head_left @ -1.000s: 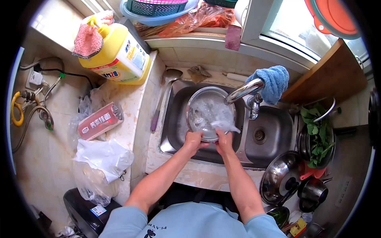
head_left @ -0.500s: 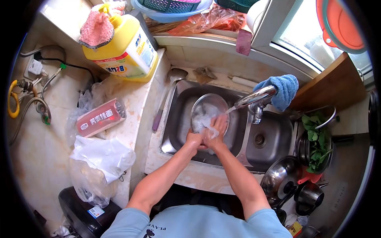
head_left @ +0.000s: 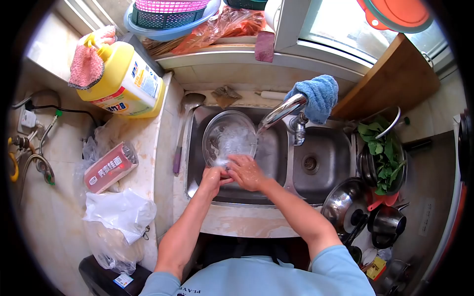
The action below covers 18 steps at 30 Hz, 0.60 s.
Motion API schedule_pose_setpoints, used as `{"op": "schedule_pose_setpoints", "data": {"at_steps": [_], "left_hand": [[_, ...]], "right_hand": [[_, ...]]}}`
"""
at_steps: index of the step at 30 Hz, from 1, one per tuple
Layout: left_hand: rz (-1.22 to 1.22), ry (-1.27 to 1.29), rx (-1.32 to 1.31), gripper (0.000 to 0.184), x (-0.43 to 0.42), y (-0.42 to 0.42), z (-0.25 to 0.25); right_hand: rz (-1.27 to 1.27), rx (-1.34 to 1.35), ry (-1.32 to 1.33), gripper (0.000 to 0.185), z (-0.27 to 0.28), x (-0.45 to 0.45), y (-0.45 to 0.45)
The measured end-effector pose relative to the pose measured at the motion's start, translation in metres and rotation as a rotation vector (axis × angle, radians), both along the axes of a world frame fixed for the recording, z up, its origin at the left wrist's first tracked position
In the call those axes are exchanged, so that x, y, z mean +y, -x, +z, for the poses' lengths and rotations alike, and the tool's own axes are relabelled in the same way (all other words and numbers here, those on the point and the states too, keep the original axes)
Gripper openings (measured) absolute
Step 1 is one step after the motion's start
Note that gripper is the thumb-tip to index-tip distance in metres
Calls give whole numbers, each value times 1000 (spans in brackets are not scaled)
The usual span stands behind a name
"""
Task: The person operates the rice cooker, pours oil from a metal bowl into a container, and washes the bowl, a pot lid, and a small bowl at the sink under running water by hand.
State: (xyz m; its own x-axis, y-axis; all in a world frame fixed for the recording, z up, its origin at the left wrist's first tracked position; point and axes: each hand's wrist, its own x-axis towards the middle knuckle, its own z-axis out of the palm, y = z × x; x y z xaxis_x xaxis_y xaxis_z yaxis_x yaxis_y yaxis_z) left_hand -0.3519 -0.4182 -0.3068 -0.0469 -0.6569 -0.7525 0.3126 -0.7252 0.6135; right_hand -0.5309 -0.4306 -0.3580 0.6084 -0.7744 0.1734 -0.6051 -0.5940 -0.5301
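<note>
A shiny round metal bowl (head_left: 213,133) with clear, foamy water in it stands in the larger sink basin (head_left: 274,182). My left hand (head_left: 214,178) is closed at the bowl's near edge, its fingers partly hidden. Close beside it, my right hand (head_left: 248,172) is wet, with its fingers stretched out over the near rim and the thumb toward the left hand. Water runs from the faucet (head_left: 284,111) near the bowl's right side. A blue cloth (head_left: 316,98) is draped over the faucet.
Left of the sink lie a ladle (head_left: 185,118), a noodle packet (head_left: 111,167) and plastic bags (head_left: 121,212). A yellow detergent jug (head_left: 126,79) stands behind them. To the right are a pan lid (head_left: 345,200), leafy greens (head_left: 382,158) and a cutting board (head_left: 390,84).
The view has shifted, so the surroundings sit further left. My right hand has drawn back from inside the bowl to its near rim. The left hand stays at the near edge.
</note>
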Motion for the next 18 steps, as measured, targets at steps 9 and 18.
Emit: {"op": "schedule_pose_setpoints", "data": {"at_steps": [9,18], "left_hand": [[-253,847,-1047,72,8,20,7],[-839,1194,-1179,77,16,56,38]], "right_hand": [[-615,-722,-369,34,-10,-56,24],[-944,-1730,-973,50,57,-26,-8]]}}
